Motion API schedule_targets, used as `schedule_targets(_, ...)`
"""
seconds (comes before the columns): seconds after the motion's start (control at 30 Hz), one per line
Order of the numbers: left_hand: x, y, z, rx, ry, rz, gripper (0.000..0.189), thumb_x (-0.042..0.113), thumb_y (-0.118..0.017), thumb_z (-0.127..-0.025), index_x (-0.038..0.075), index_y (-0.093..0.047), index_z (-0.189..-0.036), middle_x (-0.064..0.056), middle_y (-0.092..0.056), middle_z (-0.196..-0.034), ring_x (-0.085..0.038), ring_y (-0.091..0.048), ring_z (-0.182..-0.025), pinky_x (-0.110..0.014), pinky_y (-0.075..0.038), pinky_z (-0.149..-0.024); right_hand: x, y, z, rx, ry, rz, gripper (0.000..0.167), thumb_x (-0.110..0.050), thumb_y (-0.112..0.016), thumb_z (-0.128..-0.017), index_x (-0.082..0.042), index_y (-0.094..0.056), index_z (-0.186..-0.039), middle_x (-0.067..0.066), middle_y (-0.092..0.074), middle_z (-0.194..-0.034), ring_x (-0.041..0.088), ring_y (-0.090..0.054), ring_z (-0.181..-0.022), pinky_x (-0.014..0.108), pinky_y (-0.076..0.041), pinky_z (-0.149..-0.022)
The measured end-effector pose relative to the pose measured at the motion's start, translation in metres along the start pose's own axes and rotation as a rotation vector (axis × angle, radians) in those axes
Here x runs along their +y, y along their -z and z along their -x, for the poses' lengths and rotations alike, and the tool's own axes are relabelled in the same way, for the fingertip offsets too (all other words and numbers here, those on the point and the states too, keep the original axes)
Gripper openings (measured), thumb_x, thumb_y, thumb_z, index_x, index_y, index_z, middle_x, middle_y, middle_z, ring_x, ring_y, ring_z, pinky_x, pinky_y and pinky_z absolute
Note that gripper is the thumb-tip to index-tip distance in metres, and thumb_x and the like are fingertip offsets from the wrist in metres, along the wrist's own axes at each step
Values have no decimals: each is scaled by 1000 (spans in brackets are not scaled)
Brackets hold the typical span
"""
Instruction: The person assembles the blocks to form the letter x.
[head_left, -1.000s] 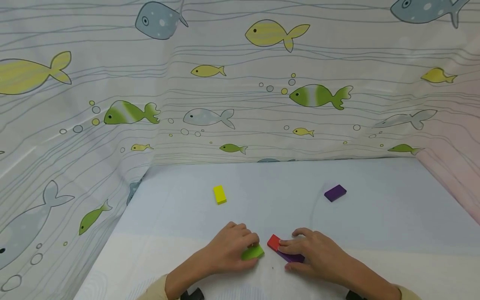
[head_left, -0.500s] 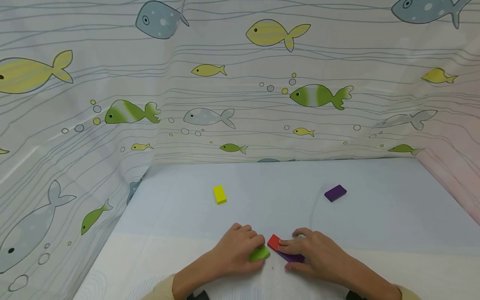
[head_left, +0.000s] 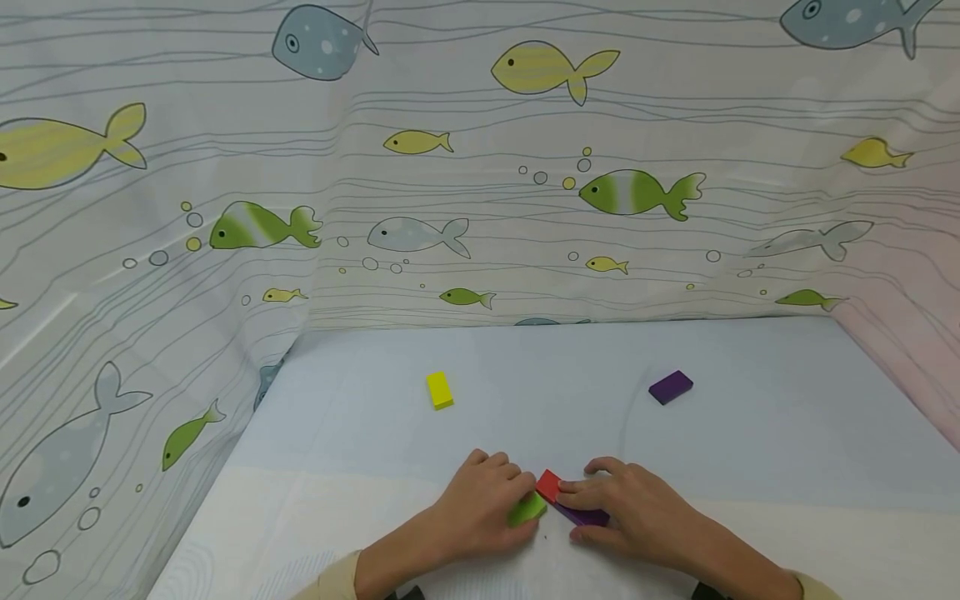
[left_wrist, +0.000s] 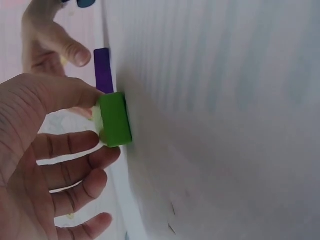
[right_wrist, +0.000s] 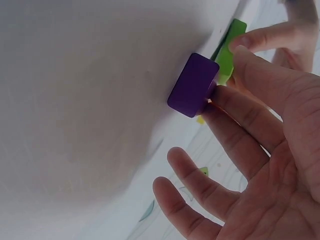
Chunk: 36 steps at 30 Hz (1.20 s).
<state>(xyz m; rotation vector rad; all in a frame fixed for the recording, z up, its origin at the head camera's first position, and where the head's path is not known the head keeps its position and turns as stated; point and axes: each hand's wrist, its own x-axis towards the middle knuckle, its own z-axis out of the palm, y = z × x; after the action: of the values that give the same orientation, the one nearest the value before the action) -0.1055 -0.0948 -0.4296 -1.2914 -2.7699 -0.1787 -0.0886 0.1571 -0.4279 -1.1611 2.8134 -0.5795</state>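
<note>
Head view: green block [head_left: 529,508] is pinched by left hand [head_left: 482,504], red block [head_left: 548,483] touched by straight-fingered right hand [head_left: 637,505]; gentle joining seems needed.

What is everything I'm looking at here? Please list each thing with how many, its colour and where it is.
Green rectangular block: 1, light green, in the left hand
Red rectangular block: 1, red, partly under the right hand's fingers
Near purple rectangular block: 1, purple, beside the red one
Yellow rectangular block: 1, yellow, farther back, left
Far purple rectangular block: 1, purple, farther back, right
Flat tabletop: 1, whitish, beneath the blocks
Fish-printed backdrop: 1, whitish, pink at right, behind the tabletop
Beige sleeves: 2, beige, bottom edge
Left hand: 1, pinching the green block
Right hand: 1, over the red and near purple blocks
</note>
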Motion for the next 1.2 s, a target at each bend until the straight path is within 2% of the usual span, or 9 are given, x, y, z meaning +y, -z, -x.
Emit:
schedule_targets(0.17, 2, -1, -1, -7, 5, -1, 23, 44, -67, -89, 23, -62, -95, 16, -51, -78, -4, -44, -76, -24, -35, -71, 0, 0, 1, 9, 9, -3, 43, -44, -73, -87, -24, -71, -125, -13, -67, -121, 22, -57, -110, 43, -52, -82)
schedule_targets(0.5, 3, -7, -1, 24, -13, 5, 23, 45, -67, -88, 23, -60, -92, 17, -46, -75, -3, -42, -74, -23, -33, -69, 0, 0, 0, -11, 1, -14, 42, -44, -72, -88, -25, -70, -126, -13, -65, -124, 23, -56, -111, 44, -52, -82)
schedule_targets(0.73, 5, -6, -1, 29, -11, 3, 24, 46, -67, -88, 23, -60, -90, 17, -46, -74, -3, -42, -74, -23, -33, -69, 0, -1, 1, 14, 23, -12, 42, -42, -73, -88, -24, -71, -125, -13, -65, -124, 23, -57, -110, 42, -52, -81)
schedule_targets(0.93, 6, -7, -2, 43, -20, -3, 23, 45, -67, -88, 23, -59, -89, 17, -44, -73, -3, -42, -74, -23, -32, -68, 1, -2, -1, -3, 7, 1, 42, -44, -73, -88, -25, -71, -125, -15, -65, -124, 20, -56, -108, 41, -52, -81)
schedule_targets(1.2, 8, -6, -4, 34, -9, -35, 25, 47, -67, -89, 23, -59, -89, 16, -47, -73, -4, -42, -73, -23, -33, -67, 2, -2, -1, 46, 55, 27, 40, -41, -74, -87, -23, -72, -123, -14, -67, -121, 18, -56, -102, 37, -52, -78)
